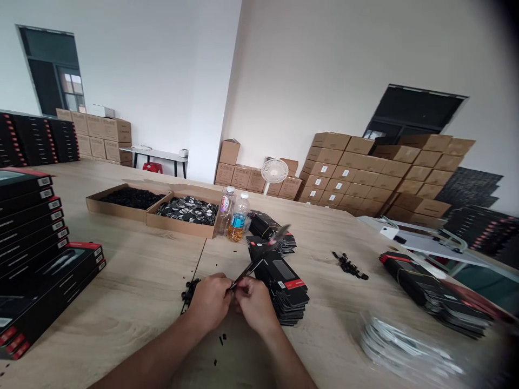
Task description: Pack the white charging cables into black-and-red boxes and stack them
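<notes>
Both my hands meet over the near middle of the wooden table [133, 292]. My left hand [210, 300] and my right hand [255, 303] are closed together on the near end of a long thin black and silver item [263, 251] that angles up and away to the right. A small heap of black parts [190, 292] lies just left of my left hand. A fanned stack of flat black packages with red labels [286, 286] lies right behind my right hand. A few black bits [221, 340] lie between my forearms.
Stacked black boxes [36, 259] fill the left. Two shallow cardboard trays [154, 205] and two bottles [233, 216] stand beyond. More black parts [349, 265], package piles [438, 294], clear bags [401, 346] and a white machine [413, 235] lie right. Cartons [381, 173] and a fan [274, 172] line the wall.
</notes>
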A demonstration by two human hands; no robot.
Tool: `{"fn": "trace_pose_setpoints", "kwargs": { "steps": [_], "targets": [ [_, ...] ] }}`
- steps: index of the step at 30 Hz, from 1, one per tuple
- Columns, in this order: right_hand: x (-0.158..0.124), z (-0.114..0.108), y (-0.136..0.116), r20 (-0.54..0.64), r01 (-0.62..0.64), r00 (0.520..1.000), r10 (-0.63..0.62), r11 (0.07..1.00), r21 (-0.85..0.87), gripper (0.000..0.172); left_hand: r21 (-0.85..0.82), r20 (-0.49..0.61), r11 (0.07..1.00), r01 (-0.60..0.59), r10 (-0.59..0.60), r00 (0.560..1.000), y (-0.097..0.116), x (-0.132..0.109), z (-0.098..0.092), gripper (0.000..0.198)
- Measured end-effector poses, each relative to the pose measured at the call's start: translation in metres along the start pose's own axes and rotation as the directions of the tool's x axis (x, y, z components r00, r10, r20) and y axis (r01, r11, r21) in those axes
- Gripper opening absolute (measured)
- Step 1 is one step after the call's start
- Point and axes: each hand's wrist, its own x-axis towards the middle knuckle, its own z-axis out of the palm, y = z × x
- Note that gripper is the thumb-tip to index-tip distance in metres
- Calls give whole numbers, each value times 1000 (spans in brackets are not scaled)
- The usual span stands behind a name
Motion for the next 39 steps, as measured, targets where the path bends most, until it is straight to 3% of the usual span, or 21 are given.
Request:
{"fn": "trace_pose_setpoints", "kwargs": {
  "steps": [5, 9, 11, 13, 15, 17, 19, 23, 27, 29, 35, 37, 39],
  "targets": [
    [-1, 3, 0, 7, -9, 1000, 8, 981, 196, 10, -253, 1, 964, 86, -89, 996, -2, 5, -5, 17],
    [-1, -1, -2, 24, -3, 1000, -7, 920, 392, 25, -482, 67, 862, 158, -144, 987, -2, 9, -10, 18],
    [1, -9, 0, -94, 43, 996, -11, 937, 348, 30, -556, 99, 806, 201, -176, 979, 0, 9, -12, 24],
    [3, -19, 1, -281, 70, 960, 8, 961, 266, 33, -607, 135, 757, 243, -203, 970, 4, 8, -12, 31],
    [4, -27, 1, -358, 50, 933, 48, 964, 261, 43, -643, 167, 716, 273, -216, 962, 8, 7, -13, 35],
    [3, -30, -1, -255, 33, 965, 63, 935, 353, 56, -665, 189, 690, 288, -217, 958, 12, 5, -13, 36],
    [0, -28, -6, -130, 50, 992, 9, 894, 445, 57, -669, 205, 680, 299, -217, 954, 14, 4, -13, 36],
    [-4, -21, -12, -147, 94, 989, -24, 865, 493, 53, -655, 241, 678, 334, -231, 943, 16, 2, -17, 36],
    [-8, -20, -13, -3, -82, 995, 104, 804, 589, 47, -679, 240, 674, 292, -172, 955, 18, 4, -23, 34],
    [-10, -19, -14, 90, -139, 990, 106, 764, 631, 43, -706, 205, 665, 242, -135, 969, 19, 5, -26, 32],
    [-13, -14, -15, 81, -138, 990, 112, 727, 673, 47, -687, 162, 691, 226, -158, 974, 19, 4, -25, 31],
    [-15, -13, -16, 137, -186, 983, 125, 678, 711, 48, -731, 154, 642, 229, -172, 973, 17, 3, -25, 30],
    [-18, -11, -19, 275, -281, 955, 108, 619, 733, 49, -823, 162, 504, 264, -238, 958, 15, 3, -28, 33]
  ]
}}
